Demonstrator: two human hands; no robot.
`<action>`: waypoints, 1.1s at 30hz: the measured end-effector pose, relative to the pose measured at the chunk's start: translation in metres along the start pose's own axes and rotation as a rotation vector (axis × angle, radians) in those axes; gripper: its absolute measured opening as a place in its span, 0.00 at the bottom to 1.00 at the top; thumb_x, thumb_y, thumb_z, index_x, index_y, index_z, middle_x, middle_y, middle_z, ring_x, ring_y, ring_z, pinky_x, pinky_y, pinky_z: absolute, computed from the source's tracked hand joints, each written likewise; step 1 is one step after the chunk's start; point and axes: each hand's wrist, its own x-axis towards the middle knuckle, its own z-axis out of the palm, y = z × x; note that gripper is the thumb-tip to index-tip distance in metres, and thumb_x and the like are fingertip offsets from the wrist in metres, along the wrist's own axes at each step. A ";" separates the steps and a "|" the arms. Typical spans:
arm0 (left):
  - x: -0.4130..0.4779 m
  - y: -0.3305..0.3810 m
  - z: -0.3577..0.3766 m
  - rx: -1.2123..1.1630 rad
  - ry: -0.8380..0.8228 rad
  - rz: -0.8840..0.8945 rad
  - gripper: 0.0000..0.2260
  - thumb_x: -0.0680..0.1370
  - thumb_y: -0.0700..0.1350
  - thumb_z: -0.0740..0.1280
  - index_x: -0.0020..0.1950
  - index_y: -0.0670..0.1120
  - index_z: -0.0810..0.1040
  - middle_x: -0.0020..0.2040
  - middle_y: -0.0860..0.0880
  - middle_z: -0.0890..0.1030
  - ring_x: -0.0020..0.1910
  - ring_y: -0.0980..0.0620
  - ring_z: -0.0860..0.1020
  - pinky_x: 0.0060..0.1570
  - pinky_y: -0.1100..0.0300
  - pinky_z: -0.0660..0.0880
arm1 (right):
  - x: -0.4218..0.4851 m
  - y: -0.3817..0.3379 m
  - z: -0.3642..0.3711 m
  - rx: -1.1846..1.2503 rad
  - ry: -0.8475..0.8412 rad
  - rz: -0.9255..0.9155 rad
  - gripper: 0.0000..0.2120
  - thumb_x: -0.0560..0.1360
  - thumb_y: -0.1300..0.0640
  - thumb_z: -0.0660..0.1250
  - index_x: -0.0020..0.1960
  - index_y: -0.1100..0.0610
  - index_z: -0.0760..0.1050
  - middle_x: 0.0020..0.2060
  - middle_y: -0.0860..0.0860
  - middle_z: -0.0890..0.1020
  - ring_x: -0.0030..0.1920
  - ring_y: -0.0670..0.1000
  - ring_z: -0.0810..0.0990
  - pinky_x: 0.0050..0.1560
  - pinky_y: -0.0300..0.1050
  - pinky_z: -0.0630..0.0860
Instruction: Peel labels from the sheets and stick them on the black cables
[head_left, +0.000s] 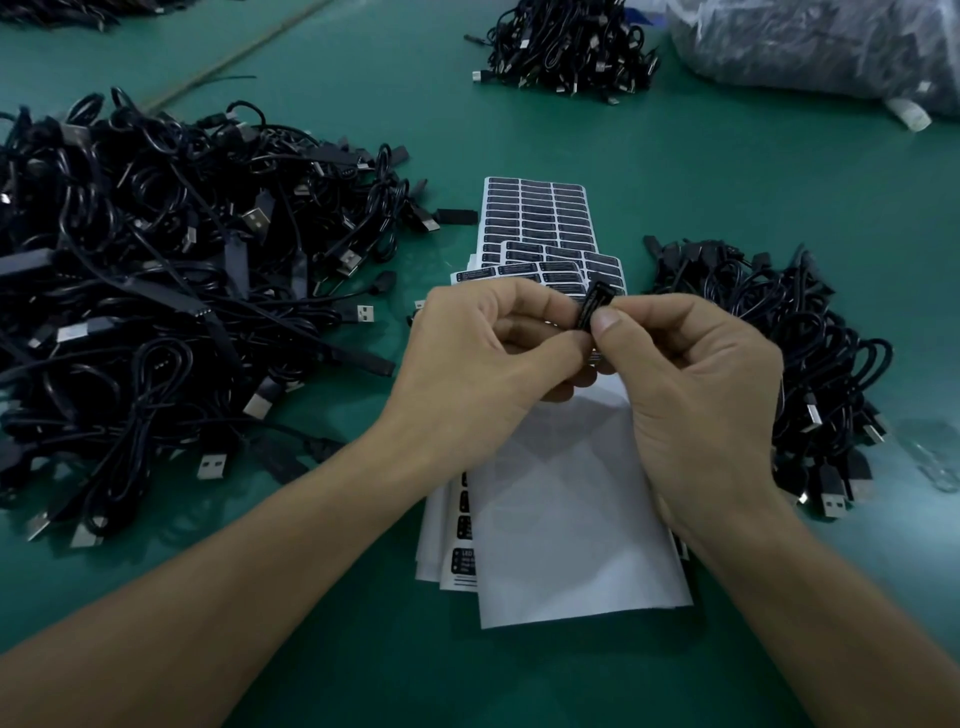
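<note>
Over on the left, a big pile of black cables (156, 291) is sprawling across the green table (727, 171) and running off the frame edge, a glossy tangle of cords with silver USB plugs poking out. Moving in, the left hand (467, 358) is reaching forward from a bare forearm, fingers curled inward, thumb and forefinger pinching the small black piece (592, 306) from its left side. That piece is sitting upright between the two hands, just above the label sheets (535, 218); it is too small and too covered by fingertips to tell whether it is a label alone or a label on a cable part. The sheets are fanning out behind the knuckles, white backing carrying rows of black rectangular labels with print too fine to read, their lower parts hidden by both hands. Nearer the body, a blank white sheet (566, 509) is lying over more sheets, only slivers of labels peeking out at its left edge. The right hand (696, 384) is mirroring the left, fingers curled, thumb tip pressing the piece from the right. Further right, a smaller cable pile (800, 332) is lying beside it. At the top, another cable heap (566, 47) and a crinkled clear plastic bag (831, 47) are being cut off by the frame.
</note>
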 end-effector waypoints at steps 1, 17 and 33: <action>0.000 0.000 0.000 -0.006 -0.004 -0.001 0.06 0.75 0.34 0.74 0.44 0.44 0.82 0.35 0.48 0.86 0.35 0.53 0.86 0.36 0.62 0.81 | 0.000 0.000 0.000 0.002 0.003 0.006 0.09 0.76 0.67 0.70 0.42 0.54 0.80 0.34 0.44 0.85 0.35 0.42 0.83 0.38 0.32 0.78; 0.001 0.003 -0.007 -0.104 -0.108 -0.045 0.08 0.75 0.34 0.73 0.50 0.44 0.82 0.40 0.44 0.87 0.38 0.52 0.86 0.38 0.64 0.81 | 0.004 0.003 -0.002 0.082 0.051 0.156 0.08 0.76 0.64 0.71 0.41 0.54 0.82 0.33 0.48 0.84 0.35 0.45 0.81 0.42 0.37 0.78; 0.002 0.001 -0.008 -0.104 -0.091 -0.034 0.07 0.75 0.34 0.72 0.49 0.44 0.82 0.39 0.46 0.87 0.39 0.52 0.86 0.38 0.65 0.81 | 0.007 0.006 -0.006 0.164 -0.037 0.206 0.04 0.73 0.61 0.71 0.41 0.56 0.83 0.36 0.53 0.84 0.37 0.52 0.81 0.46 0.48 0.79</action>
